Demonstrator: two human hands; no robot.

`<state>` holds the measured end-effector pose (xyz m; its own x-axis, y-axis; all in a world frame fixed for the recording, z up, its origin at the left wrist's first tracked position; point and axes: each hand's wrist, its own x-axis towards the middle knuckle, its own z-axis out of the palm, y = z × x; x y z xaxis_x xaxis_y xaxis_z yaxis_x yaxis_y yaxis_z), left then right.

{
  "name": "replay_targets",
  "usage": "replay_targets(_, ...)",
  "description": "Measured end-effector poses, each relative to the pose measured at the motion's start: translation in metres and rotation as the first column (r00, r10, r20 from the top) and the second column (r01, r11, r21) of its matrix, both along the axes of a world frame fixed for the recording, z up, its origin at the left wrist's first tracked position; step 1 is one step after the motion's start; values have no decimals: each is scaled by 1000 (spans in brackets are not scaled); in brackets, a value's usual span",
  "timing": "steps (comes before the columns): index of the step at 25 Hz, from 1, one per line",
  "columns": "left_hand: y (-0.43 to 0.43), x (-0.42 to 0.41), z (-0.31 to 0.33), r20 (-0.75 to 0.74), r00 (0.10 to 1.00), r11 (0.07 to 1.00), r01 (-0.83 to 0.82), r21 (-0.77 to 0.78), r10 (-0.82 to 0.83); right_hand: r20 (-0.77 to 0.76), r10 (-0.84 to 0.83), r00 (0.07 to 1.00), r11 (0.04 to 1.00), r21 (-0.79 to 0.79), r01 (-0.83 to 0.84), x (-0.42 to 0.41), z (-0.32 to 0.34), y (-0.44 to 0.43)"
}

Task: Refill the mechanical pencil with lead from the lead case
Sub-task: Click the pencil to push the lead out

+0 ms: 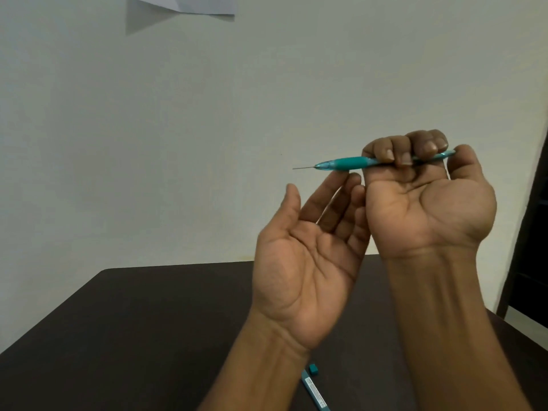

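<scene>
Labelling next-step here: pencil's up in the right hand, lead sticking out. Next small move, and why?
Probably bring the left hand up to the lead jutting from the pencil and ease it in: the right hand grips the barrel, thumb at the rear end, left open below the tip.

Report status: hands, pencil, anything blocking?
Right hand grips mechanical pencil, raised, lead showing at tip. Left hand palm up below tip, holds nothing. Lead case on table, small teal piece beside it. Nothing in the way.
</scene>
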<state>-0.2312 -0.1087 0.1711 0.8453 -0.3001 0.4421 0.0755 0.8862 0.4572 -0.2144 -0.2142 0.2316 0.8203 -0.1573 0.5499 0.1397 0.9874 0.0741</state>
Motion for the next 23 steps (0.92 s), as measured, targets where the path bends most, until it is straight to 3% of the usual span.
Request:
replay_targets(6,-5,-1,-5,-68,997,999,-26,-31,24,-38,-26,999,998,-49,24,-3,2,2)
replay_targets(23,3,-2,-3,20,999,999,-47,9,47,2,-62,998,995,-83,62,-9,4,4)
